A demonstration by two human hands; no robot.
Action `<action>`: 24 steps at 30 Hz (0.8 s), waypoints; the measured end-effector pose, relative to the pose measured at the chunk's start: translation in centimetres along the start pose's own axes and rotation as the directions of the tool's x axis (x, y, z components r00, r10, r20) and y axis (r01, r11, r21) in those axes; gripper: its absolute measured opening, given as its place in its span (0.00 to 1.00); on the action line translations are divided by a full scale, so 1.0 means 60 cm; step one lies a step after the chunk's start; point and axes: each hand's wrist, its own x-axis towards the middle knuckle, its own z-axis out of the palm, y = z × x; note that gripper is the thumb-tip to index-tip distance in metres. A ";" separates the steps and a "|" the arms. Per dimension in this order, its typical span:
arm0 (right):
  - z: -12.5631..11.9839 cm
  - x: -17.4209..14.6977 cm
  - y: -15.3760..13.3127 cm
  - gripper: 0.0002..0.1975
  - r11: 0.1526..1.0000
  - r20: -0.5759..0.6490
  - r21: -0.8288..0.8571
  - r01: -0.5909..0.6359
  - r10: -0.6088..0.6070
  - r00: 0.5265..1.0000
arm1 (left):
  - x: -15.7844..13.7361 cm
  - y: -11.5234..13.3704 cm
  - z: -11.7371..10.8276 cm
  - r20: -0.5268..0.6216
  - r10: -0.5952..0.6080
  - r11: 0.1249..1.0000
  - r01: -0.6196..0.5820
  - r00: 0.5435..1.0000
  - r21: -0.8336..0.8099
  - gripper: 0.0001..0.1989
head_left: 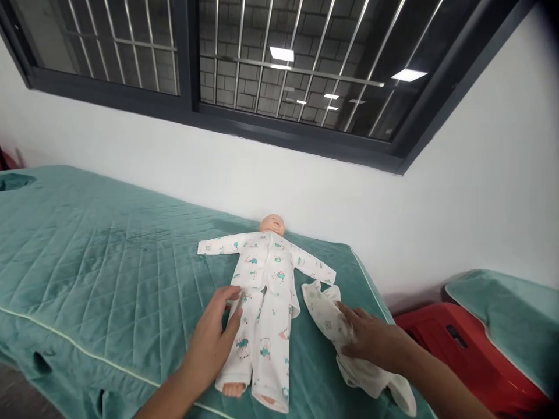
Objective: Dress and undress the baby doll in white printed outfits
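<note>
A baby doll (273,224) lies on its back on the green quilted bed cover, dressed in a white printed top (266,262) and matching trousers (271,343). Its arms are spread, and its toes show at the trouser cuffs. My left hand (215,337) is at the side of the trousers, fingers curved and thumb apart, with nothing held. To the right of the doll lies a crumpled white printed baby garment (327,320). My right hand (371,340) grips the middle of that garment, its fingers partly hidden in the cloth.
The green bed cover (109,262) stretches away to the left and meets a white wall (218,169). Above is a dark-framed window (279,131) with metal bars. A red plastic case-like object (458,349) stands beyond the bed's right edge, partly under green cloth (515,314).
</note>
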 end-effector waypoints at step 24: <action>0.105 0.325 -0.209 0.17 0.439 -0.315 0.839 0.320 -0.088 0.945 | 0.363 -0.064 0.136 0.182 0.087 0.995 -0.095 0.979 0.036 0.15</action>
